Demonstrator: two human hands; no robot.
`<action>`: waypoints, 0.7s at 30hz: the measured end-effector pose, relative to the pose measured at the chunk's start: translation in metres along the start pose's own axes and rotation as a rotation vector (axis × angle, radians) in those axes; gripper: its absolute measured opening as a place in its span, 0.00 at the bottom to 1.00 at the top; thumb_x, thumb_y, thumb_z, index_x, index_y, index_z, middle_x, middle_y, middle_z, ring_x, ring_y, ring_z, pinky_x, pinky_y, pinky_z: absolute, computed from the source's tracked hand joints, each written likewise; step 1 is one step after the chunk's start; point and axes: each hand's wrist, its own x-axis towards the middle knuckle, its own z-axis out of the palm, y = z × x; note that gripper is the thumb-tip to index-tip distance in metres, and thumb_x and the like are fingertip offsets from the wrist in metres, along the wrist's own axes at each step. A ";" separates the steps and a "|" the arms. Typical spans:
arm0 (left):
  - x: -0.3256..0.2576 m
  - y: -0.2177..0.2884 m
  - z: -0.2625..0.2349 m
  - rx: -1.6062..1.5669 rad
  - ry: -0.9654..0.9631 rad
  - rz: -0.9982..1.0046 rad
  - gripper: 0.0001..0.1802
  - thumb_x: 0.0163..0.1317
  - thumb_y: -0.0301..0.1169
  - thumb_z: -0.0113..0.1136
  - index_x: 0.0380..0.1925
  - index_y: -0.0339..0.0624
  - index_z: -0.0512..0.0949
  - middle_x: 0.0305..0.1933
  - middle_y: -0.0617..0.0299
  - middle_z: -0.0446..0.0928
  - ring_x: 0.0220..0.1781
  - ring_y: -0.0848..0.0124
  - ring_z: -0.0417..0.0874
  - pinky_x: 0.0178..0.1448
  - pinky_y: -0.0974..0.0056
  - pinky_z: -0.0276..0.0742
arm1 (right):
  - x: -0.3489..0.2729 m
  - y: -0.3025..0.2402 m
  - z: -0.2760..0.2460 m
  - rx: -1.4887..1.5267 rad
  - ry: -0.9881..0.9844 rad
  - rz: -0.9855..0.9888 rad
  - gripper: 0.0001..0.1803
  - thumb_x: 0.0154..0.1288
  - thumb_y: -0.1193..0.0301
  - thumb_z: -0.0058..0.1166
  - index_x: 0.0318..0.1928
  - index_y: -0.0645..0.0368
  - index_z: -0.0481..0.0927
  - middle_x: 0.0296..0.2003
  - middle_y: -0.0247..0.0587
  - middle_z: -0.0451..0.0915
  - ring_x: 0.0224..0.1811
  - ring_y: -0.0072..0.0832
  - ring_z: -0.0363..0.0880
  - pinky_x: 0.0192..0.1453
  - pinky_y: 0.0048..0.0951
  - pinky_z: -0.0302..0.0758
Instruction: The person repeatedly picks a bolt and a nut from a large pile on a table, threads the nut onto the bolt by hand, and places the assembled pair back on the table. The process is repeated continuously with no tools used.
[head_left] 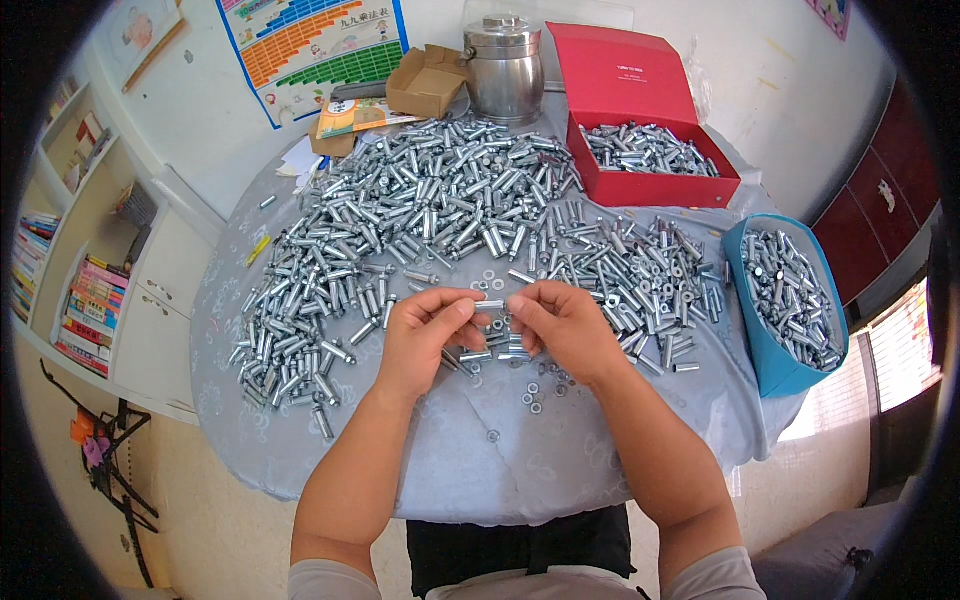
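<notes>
Between my two hands, level over the near middle of the table, is a silvery expansion bolt. My left hand pinches its left end with thumb and fingers. At the other end, my right hand closes thumb and forefinger on it; whether a nut or washer sits under those fingertips is hidden. A few loose metal sleeves lie on the cloth below my fingers, partly covered by them. Small nuts are scattered just nearer to me. A large heap of similar bolts spreads beyond and to the left.
More sleeves and washers lie to the right. A red box and a teal fabric bin, both filled with metal parts, stand at the right. Behind the heap are a steel pot and a cardboard box. Grey cloth covers the round table.
</notes>
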 end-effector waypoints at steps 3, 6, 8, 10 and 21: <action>0.000 -0.001 -0.001 0.009 -0.003 -0.002 0.12 0.66 0.29 0.57 0.44 0.33 0.80 0.34 0.55 0.83 0.26 0.70 0.83 0.32 0.68 0.81 | 0.000 0.004 0.006 0.032 0.052 -0.123 0.12 0.68 0.70 0.56 0.48 0.63 0.79 0.36 0.33 0.79 0.30 0.16 0.75 0.33 0.19 0.72; 0.000 0.000 0.000 0.027 -0.013 -0.015 0.12 0.66 0.29 0.57 0.44 0.33 0.80 0.34 0.55 0.83 0.26 0.71 0.83 0.32 0.69 0.81 | -0.001 -0.002 0.006 0.010 0.072 -0.047 0.11 0.68 0.71 0.55 0.47 0.63 0.79 0.35 0.33 0.79 0.30 0.17 0.74 0.34 0.19 0.72; -0.001 0.001 0.001 0.034 -0.018 -0.017 0.12 0.66 0.29 0.58 0.44 0.34 0.81 0.34 0.56 0.83 0.26 0.71 0.83 0.32 0.69 0.80 | 0.000 0.001 0.002 -0.046 0.055 0.004 0.10 0.69 0.71 0.54 0.47 0.64 0.78 0.33 0.32 0.78 0.29 0.17 0.74 0.34 0.20 0.72; -0.001 0.000 0.001 0.032 -0.018 -0.008 0.12 0.66 0.29 0.58 0.44 0.34 0.81 0.34 0.56 0.83 0.26 0.72 0.83 0.31 0.70 0.80 | 0.001 0.003 0.008 0.036 0.096 -0.130 0.10 0.69 0.71 0.55 0.47 0.63 0.78 0.32 0.32 0.79 0.28 0.17 0.74 0.33 0.19 0.72; -0.002 0.002 0.003 0.039 -0.022 -0.003 0.12 0.67 0.30 0.57 0.46 0.35 0.79 0.35 0.55 0.83 0.27 0.73 0.83 0.32 0.70 0.79 | 0.000 -0.005 0.008 0.083 0.104 -0.026 0.09 0.68 0.71 0.57 0.44 0.64 0.78 0.30 0.32 0.79 0.26 0.16 0.74 0.30 0.20 0.72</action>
